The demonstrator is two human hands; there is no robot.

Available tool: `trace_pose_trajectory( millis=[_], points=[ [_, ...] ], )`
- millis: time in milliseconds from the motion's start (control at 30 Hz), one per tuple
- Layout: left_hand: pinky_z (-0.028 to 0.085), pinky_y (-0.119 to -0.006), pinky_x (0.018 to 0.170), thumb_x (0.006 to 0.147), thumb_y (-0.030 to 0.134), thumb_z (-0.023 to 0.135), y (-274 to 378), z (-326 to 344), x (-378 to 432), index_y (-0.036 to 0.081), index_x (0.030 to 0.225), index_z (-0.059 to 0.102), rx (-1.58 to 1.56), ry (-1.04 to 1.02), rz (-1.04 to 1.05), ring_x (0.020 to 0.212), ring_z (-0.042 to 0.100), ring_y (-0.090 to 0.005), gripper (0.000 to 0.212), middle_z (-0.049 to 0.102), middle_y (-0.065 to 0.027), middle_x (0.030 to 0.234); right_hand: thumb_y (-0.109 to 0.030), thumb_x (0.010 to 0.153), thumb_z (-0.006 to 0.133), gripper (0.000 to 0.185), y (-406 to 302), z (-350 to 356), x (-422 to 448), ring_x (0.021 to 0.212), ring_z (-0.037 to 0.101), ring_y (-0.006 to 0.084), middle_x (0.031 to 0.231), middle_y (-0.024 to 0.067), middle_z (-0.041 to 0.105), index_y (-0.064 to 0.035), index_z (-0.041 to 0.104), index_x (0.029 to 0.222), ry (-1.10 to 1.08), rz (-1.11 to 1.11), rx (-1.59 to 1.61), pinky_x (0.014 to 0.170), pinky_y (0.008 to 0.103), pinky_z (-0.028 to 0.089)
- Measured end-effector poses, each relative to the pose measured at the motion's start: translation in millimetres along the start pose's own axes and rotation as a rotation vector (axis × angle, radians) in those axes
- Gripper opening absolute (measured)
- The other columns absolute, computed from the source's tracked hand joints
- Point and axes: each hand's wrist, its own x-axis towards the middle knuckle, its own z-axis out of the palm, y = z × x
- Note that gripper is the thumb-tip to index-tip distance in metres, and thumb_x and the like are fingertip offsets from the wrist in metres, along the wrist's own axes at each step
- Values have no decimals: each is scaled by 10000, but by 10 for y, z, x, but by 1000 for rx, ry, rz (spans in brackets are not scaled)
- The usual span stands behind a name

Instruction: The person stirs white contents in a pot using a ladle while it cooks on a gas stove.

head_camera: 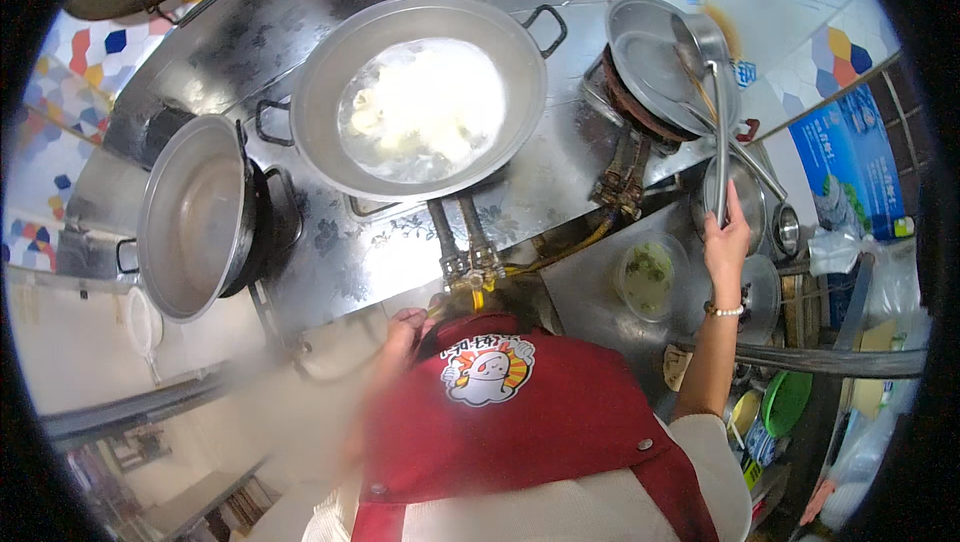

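My right hand [727, 245] is closed around the long handle of a metal ladle [721, 137], whose bowl is over the far rim of a metal pot [649, 54] on the right burner. Inside that pot lean chopsticks [696, 80] and a second metal handle [761, 174]. At the stove's front edge, just beside the red apron [525, 414], is my left hand [409, 324]. Its fingers are bent near the gas valves [474, 275], and its grip is partly hidden. Before me a wide metal pot [315, 106] holds bubbling water with pale dumpling-like pieces [367, 114], partly lost in glare.
Another wide pan [184, 227] stands on the left. On the right are a bowl of greenish liquid [651, 279], a metal bowl [739, 219], a small metal cup [786, 230] and a green basket [787, 403]. A dark rail [832, 360] crosses near my right forearm.
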Motion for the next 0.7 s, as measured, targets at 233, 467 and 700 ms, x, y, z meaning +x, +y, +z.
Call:
trace_pose_trajectory(
  millis=[233, 467, 700],
  points=[
    [508, -280, 640, 820, 6, 524, -2, -1, -41, -43, 943, 526, -6, 33, -11, 702, 602, -205, 133, 595, -131, 817, 28, 790, 549, 599, -137, 144, -23, 750, 593, 185, 957, 111, 617, -85, 357, 1346, 104, -198, -63, 643, 317, 473],
    [499, -266, 601, 851, 58, 513, 8, -33, -31, -14, 960, 513, 4, 25, 15, 673, 586, -169, 130, 609, -135, 798, 35, 803, 542, 584, -1117, 230, -150, 473, 406, 17, 803, 34, 550, -1, 319, 1342, -413, 55, 824, 350, 148, 316],
    [505, -276, 600, 852, 59, 513, -68, -223, -12, -11, 976, 506, -74, 5, 40, 629, 586, -179, 143, 615, -144, 803, -12, 763, 562, 509, -1394, 766, -16, 542, 429, 58, 704, 24, 570, -44, 467, 1263, -610, -202, 230, 517, 221, 394]
  ],
)
